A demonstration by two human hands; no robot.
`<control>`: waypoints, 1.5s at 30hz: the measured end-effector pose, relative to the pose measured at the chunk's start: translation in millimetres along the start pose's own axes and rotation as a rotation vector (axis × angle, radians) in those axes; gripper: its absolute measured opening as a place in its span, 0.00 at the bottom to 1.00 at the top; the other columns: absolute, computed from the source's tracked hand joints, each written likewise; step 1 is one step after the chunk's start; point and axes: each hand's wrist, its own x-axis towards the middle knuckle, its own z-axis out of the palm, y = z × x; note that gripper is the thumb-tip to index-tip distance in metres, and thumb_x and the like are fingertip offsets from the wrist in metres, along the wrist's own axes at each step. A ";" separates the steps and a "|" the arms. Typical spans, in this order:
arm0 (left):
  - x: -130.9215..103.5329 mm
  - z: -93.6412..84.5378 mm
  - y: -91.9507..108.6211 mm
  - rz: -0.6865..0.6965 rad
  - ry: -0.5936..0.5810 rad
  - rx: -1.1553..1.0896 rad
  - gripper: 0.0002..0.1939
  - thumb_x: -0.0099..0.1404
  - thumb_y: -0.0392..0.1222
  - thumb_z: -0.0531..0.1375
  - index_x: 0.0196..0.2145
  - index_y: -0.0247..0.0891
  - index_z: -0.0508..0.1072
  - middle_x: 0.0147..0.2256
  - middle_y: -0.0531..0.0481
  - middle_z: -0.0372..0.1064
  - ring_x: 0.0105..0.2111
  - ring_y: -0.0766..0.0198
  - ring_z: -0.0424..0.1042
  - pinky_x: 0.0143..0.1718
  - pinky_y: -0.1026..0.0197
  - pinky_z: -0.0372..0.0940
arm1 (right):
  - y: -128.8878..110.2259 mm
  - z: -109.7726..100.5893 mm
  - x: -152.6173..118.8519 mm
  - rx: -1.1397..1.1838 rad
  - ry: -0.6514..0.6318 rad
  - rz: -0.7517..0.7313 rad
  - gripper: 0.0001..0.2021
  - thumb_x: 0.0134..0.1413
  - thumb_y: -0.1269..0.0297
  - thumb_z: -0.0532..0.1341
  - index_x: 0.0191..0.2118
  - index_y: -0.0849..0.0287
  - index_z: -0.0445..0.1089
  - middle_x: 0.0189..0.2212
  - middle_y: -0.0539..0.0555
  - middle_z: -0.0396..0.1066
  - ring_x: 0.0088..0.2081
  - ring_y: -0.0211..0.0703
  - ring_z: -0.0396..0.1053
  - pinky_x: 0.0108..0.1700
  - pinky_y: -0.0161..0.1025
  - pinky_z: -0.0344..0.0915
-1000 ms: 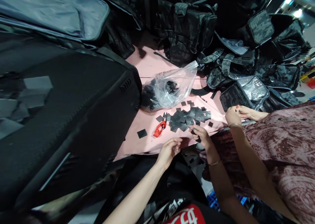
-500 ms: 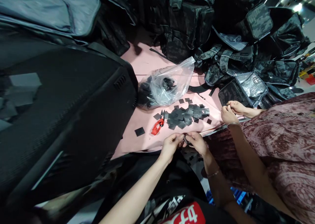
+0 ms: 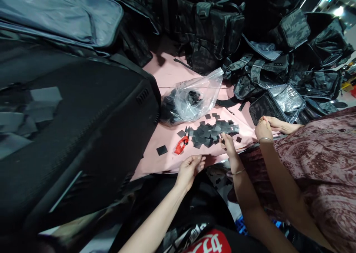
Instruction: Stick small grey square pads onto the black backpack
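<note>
My left hand [image 3: 189, 169] is held at the near edge of the pink-covered table, its fingers curled and thumb pressed in; anything in it is too small to make out. My right hand [image 3: 229, 145] is over the near right side of a heap of small black squares [image 3: 206, 133], thumb and fingertips drawn together at its edge. Whether a square is between them cannot be seen. Left of the heap lie scissors with red-wrapped handles [image 3: 181, 145]. A single black square [image 3: 161, 150] lies apart, further left.
A large black bag [image 3: 111, 108] fills the left side, with grey pieces on it. Behind the heap is a clear plastic bag [image 3: 191, 101] with black contents. Camouflage bags [image 3: 214, 30] are piled at the back. At right, another person's hands [image 3: 264, 128] are close together.
My hands were together around a small dark piece; now they are apart. The right has moved forward to the heap, the left slightly back. The view has shifted slightly.
</note>
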 end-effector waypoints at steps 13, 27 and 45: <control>15.8 -0.9 -11.4 -0.010 -0.091 0.106 0.14 0.47 0.42 0.68 0.30 0.30 0.75 0.21 0.53 0.65 0.17 0.75 0.60 0.19 0.70 0.57 | 20.2 1.8 -9.5 0.448 -0.203 0.044 0.10 0.46 0.64 0.61 0.36 0.62 0.67 0.29 0.54 0.69 0.19 0.28 0.48 0.19 0.29 0.43; 65.7 31.9 29.0 0.526 -0.189 0.647 0.08 0.48 0.44 0.65 0.27 0.40 0.78 0.31 0.48 0.74 0.35 0.58 0.68 0.42 0.59 0.61 | -5.4 14.5 -6.6 0.645 -0.534 0.046 0.07 0.50 0.67 0.61 0.36 0.61 0.66 0.25 0.48 0.61 0.19 0.26 0.50 0.20 0.29 0.48; 81.1 38.9 25.0 0.324 -0.133 0.382 0.14 0.49 0.48 0.64 0.25 0.33 0.72 0.16 0.55 0.62 0.16 0.71 0.59 0.17 0.68 0.50 | -2.3 29.6 -15.7 0.238 -0.113 0.003 0.14 0.42 0.56 0.63 0.32 0.60 0.66 0.15 0.45 0.64 0.14 0.28 0.50 0.18 0.29 0.43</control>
